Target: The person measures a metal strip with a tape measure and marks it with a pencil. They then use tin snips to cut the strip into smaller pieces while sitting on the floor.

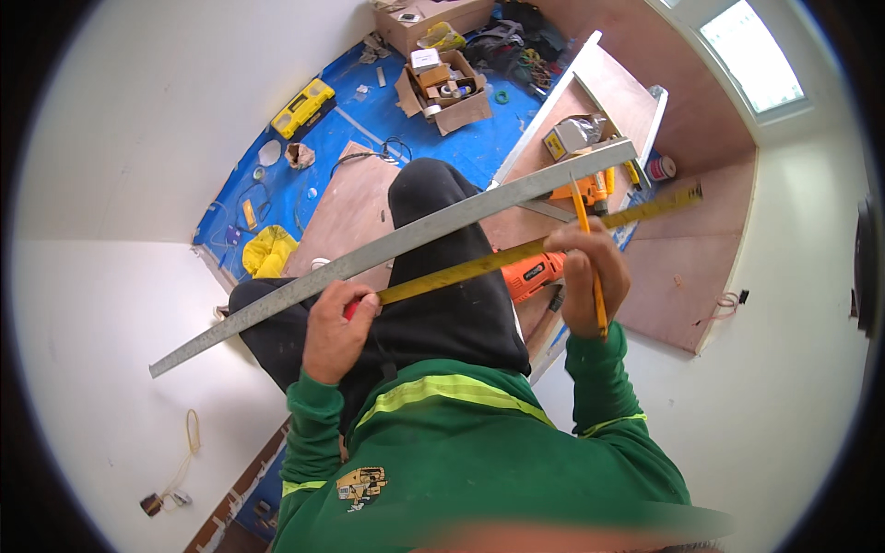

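Note:
A long grey metal profile [415,235] lies slantwise across my bent knees, its right end raised farther away. My left hand [339,330] is closed around a tape measure [461,273]; a bit of its red case shows between the fingers, close to the profile's near edge. The yellow blade runs out to the right, roughly along the profile but apart from it at that end. My right hand [592,276] grips a yellow pencil [582,205] and touches the blade beneath its fingers. The pencil's upper tip overlaps the profile near its right end; contact there is unclear.
An orange power tool [535,275] lies beside my right thigh, with another orange tool [597,192] beyond. A cardboard box [464,114] of supplies, a yellow toolbox [302,109] and a yellow bag [268,252] stand on blue sheeting [355,115]. Wires hang from the left wall.

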A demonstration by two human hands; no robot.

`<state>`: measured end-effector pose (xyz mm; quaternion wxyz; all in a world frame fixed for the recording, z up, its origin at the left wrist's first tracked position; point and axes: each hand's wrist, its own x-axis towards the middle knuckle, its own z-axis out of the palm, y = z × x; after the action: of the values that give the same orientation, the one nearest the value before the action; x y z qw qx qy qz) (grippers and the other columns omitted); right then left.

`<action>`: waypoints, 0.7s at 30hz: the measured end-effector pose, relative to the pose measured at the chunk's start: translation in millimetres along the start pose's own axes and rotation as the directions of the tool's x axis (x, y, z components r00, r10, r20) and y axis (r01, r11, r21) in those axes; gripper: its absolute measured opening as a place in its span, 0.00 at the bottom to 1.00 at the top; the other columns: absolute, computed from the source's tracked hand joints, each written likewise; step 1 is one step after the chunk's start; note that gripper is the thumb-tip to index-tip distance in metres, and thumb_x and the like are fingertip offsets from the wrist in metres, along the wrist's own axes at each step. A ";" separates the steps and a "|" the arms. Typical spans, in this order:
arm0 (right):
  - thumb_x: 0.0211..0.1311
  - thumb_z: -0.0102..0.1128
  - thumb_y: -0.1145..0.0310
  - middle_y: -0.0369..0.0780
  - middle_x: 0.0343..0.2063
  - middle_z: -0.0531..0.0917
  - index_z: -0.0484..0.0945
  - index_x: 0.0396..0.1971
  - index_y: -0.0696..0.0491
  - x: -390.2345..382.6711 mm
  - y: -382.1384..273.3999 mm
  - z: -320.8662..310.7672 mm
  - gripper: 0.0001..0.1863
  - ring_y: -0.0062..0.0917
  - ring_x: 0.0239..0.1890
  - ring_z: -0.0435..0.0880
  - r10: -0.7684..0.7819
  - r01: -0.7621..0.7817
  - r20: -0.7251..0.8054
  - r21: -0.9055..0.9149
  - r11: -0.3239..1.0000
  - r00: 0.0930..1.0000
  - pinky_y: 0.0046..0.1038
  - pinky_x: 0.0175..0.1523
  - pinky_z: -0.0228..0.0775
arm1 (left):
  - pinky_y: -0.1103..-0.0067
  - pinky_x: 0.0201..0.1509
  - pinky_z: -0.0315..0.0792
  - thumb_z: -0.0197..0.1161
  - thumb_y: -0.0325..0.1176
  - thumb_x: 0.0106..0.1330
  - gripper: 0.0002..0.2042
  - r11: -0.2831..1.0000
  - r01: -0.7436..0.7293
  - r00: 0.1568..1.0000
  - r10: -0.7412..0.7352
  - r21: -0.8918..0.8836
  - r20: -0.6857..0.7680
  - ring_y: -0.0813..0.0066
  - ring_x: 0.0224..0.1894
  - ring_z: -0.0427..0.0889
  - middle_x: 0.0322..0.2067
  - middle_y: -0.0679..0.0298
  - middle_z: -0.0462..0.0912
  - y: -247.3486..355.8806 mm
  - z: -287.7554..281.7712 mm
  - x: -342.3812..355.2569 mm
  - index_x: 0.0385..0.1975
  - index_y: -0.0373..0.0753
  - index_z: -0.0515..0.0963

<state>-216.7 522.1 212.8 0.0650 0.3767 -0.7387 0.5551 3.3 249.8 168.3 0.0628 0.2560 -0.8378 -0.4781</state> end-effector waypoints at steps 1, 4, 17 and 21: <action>0.68 0.68 0.79 0.44 0.39 0.86 0.86 0.47 0.57 -11.6 -6.7 -1.8 0.10 0.33 0.37 0.87 -0.028 0.028 -0.036 -0.001 1.000 0.999 0.32 0.45 0.79 | 0.70 0.49 0.80 0.68 0.35 0.77 0.10 0.998 -0.027 1.000 0.027 -0.063 -0.002 0.65 0.39 0.85 0.36 0.59 0.84 4.8 11.1 3.4 0.43 0.34 0.86; 0.67 0.77 0.71 0.46 0.39 0.85 0.84 0.47 0.57 -46.4 -18.5 22.1 0.13 0.37 0.39 0.87 -0.046 0.030 -0.089 -0.170 0.985 0.995 0.35 0.45 0.80 | 0.76 0.44 0.80 0.65 0.39 0.83 0.12 0.872 0.192 0.978 -0.134 -0.450 0.158 0.79 0.35 0.80 0.35 0.66 0.82 18.5 41.0 10.5 0.45 0.35 0.84; 0.70 0.79 0.62 0.46 0.48 0.80 0.72 0.69 0.60 -96.7 -5.2 61.0 0.35 0.37 0.52 0.84 0.314 -0.345 0.177 0.187 0.920 0.933 0.37 0.58 0.77 | 0.75 0.56 0.80 0.49 0.60 0.87 0.26 0.415 0.345 0.938 -0.155 -0.842 0.309 0.73 0.50 0.84 0.49 0.63 0.80 57.7 131.7 15.3 0.57 0.39 0.72; 0.66 0.83 0.65 0.42 0.47 0.79 0.73 0.69 0.58 -92.1 24.4 17.7 0.37 0.30 0.51 0.82 0.495 -0.542 0.250 0.180 0.821 0.832 0.32 0.59 0.77 | 0.76 0.65 0.77 0.50 0.54 0.89 0.30 0.837 0.116 0.905 0.133 -0.534 0.404 0.69 0.61 0.81 0.57 0.59 0.79 60.5 144.7 34.0 0.77 0.36 0.66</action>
<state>-161.1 553.7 140.0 -0.2073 0.2174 -0.7424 0.5988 -99.0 369.3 136.7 -0.0487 0.1130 -0.6605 -0.7406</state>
